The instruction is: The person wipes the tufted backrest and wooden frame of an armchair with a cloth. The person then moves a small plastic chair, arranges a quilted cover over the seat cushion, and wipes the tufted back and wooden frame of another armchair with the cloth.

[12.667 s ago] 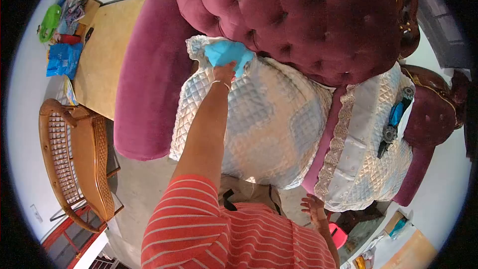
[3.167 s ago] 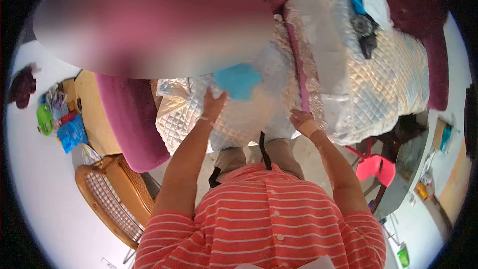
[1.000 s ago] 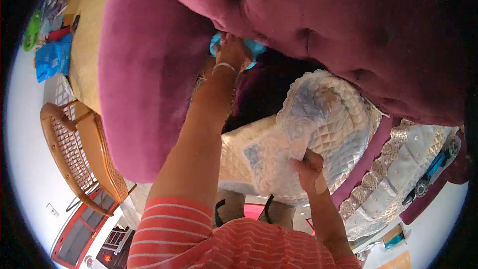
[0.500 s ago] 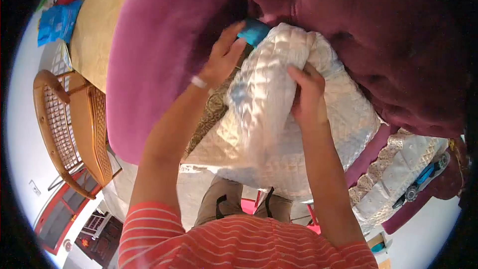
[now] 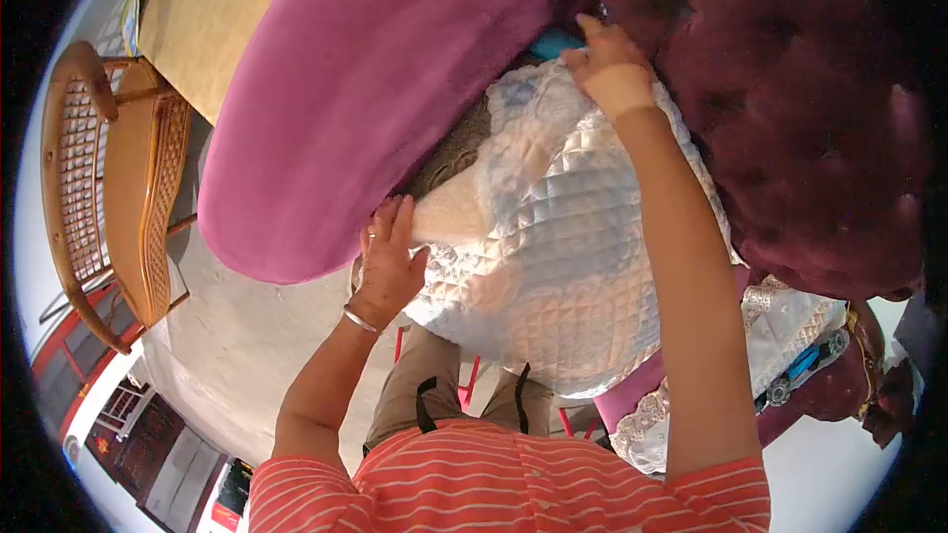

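A cream and pale-blue quilted sofa pad [image 5: 583,237] is spread over the seat, with a puckered fold along its left side. My left hand [image 5: 388,262], a silver bangle on its wrist, rests at the pad's near left edge beside the sofa arm. Its fingers are stretched out. At the pad's far end, my right hand [image 5: 614,69] touches the edge by the sofa back, fingers apart. Close to its fingertips, a small blue thing [image 5: 555,42] is partly hidden in the corner. A brown patterned cloth [image 5: 449,153] shows between the pad and the arm.
The sofa's purple arm [image 5: 385,109] rises on the left, its tufted dark back [image 5: 780,109] on the right. A wooden chair with woven panels [image 5: 128,197] stands at far left by a tan table top [image 5: 212,20]. Lace-edged white cloth [image 5: 790,326] lies at lower right.
The folded, bunched part of the pad now lies flatter across the seat. My left hand has moved from the far corner to the near left edge; my right hand has moved to the far end.
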`<state>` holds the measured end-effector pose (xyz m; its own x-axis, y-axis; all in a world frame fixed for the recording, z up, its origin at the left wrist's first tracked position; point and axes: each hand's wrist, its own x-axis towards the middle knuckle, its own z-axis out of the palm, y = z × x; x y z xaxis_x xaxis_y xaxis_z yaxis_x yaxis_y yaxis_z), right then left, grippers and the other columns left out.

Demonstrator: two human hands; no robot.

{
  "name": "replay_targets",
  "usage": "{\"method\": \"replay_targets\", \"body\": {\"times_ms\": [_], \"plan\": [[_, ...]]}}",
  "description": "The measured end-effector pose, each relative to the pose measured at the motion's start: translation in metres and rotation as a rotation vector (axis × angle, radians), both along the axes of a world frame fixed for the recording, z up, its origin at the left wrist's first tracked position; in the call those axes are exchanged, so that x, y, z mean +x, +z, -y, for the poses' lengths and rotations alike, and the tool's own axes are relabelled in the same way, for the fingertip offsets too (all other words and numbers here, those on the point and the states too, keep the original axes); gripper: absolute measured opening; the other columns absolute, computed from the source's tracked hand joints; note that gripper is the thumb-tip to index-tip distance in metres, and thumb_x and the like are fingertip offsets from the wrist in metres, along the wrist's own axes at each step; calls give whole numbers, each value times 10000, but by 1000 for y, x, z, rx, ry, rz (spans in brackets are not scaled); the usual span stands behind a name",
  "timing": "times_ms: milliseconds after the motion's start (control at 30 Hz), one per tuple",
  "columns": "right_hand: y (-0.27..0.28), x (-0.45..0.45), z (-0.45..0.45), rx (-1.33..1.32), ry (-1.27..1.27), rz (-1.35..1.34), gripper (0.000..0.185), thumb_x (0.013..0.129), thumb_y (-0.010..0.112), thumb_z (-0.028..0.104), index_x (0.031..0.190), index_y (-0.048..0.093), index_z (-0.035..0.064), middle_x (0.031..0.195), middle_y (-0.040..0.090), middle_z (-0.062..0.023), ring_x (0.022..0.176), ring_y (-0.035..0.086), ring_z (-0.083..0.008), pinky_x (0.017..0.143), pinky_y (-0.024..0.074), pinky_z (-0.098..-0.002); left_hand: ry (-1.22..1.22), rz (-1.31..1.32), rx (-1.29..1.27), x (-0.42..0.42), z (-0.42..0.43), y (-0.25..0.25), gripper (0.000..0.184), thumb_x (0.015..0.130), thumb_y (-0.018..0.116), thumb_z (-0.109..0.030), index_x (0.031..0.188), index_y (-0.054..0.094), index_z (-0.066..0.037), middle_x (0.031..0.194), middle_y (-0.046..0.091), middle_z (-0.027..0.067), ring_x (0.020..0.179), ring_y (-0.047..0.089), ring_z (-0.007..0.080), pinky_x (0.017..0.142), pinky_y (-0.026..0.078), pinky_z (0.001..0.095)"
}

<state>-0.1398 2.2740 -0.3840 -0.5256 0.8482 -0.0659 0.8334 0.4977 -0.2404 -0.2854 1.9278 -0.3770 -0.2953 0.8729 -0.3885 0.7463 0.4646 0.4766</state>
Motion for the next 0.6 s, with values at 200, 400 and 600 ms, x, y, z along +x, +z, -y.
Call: {"method": "replay_targets", "body": {"times_ms": [200,400,600], "plan": [[-56,-6,14,-287,48,377,435,807,681,355,1143,644,81,1157,646,-180,1073,621,-366,904,510,-454,188,-32,205,-18,51,-29,500,786,631,-47,1271,519,1,1124,579,230,1057,547,395,929,438,457],[-6,-4,-37,-725,-459,-957,178,888,594,141,973,642,-8,881,689,-134,823,696,-266,721,577,-360,506,100,391,-35,52,-18,131,803,622,0,921,678,10,867,659,116,790,617,222,700,475,317],[-53,-4,-88,-659,-377,-959,338,879,602,123,1181,555,-20,1021,669,-123,883,684,-232,748,567,-327,824,36,548,-23,36,-18,199,828,605,14,1021,652,22,953,660,127,806,618,211,735,488,322]]}}
